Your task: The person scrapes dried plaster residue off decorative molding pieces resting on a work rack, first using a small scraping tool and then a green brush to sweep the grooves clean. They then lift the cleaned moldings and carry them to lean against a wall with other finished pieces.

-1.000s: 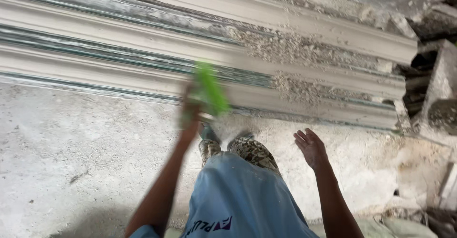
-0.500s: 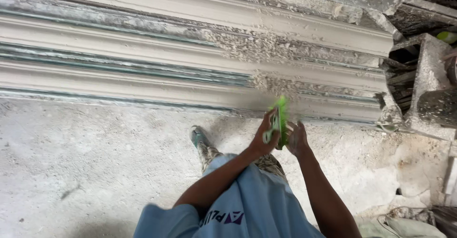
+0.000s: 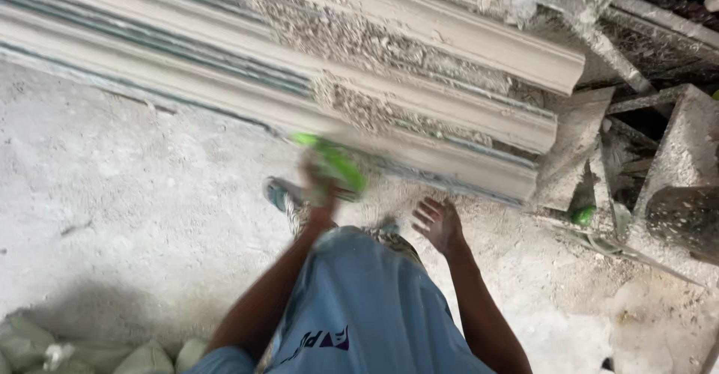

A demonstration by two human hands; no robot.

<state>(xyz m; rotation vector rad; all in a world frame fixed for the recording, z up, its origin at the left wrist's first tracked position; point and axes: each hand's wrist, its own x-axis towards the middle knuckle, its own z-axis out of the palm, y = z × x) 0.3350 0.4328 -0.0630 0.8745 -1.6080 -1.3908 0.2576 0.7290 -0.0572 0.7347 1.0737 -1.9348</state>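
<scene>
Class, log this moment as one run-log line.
left hand: holds green tool, blurred | right hand: open, empty | ahead: plaster mouldings | floor: dusty

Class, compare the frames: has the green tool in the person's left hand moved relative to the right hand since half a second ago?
Yes. The green tool in the left hand was beside the right hand; now it sits apart, further left, against the grey moulded length.

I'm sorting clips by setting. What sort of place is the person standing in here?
Most likely a plaster or cement moulding workshop, or a building site. Long white ridged mouldings lie stacked on a dusty floor, rough concrete blocks sit at right, and filled sacks lie at lower left.
</scene>
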